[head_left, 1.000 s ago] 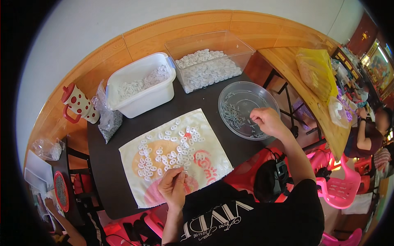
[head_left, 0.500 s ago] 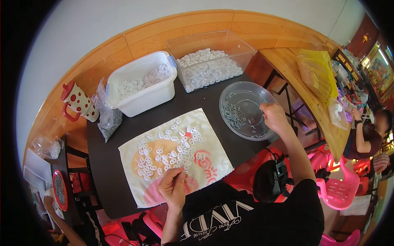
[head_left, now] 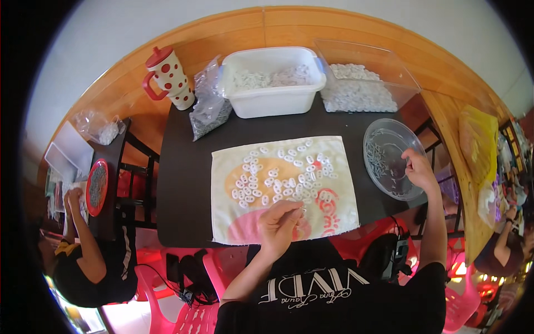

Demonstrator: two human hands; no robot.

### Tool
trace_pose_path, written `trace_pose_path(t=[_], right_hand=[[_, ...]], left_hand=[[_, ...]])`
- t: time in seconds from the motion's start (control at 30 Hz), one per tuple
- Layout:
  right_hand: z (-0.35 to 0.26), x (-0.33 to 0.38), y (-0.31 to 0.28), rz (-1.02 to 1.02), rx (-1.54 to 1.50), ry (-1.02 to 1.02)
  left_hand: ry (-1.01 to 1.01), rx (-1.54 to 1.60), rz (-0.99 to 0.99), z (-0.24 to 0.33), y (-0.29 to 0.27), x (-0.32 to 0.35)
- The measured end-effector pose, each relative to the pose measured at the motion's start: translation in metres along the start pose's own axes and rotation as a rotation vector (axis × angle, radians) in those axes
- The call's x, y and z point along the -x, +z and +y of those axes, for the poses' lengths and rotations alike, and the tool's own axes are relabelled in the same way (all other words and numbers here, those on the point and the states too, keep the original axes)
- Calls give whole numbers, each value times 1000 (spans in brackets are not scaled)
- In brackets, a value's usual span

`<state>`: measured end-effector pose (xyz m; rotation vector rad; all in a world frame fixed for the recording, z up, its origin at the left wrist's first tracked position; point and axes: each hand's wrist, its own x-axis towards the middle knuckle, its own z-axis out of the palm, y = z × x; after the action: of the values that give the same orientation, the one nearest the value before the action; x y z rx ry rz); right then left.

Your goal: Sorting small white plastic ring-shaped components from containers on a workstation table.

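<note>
Left hand (head_left: 281, 222) pinches a white piece at the cloth's (head_left: 239, 222) near edge; right hand (head_left: 418, 168), fingers closed, contents unclear, over dish (head_left: 384, 139) at bench's right edge.

A dark, nearly black table (head_left: 183, 183) carries the work. A printed cloth (head_left: 334, 222) in cream, orange and pink lies flat along the near edge, scattered with small white ring-shaped pieces (head_left: 261, 183). At the far edge stands a white plastic tub (head_left: 272, 100) holding more white pieces, with a clear plastic box (head_left: 361, 83) of the same pieces at the far right corner. A crumpled clear bag (head_left: 208, 108) of small dark bits rests toward the far left corner. A clear glass bowl (head_left: 384, 158) sits at the right edge, overhanging it slightly, with small pieces inside.
</note>
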<state>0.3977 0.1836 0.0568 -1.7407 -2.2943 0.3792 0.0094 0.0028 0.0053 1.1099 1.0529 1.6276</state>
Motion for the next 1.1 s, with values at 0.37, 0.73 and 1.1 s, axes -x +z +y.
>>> trace_pose_path(t=[0.37,0.73,1.1], right_hand=[[-206,27,48,-176,-740,-668],[-242,38,94,-13,-808,-690],[-236,38,99,-122,-1270,-439]], left_hand=[[-72,94,22,-3,-3,0],[-70,163,60,-7,-2,4],[-53,161,25,-6,-1,6]])
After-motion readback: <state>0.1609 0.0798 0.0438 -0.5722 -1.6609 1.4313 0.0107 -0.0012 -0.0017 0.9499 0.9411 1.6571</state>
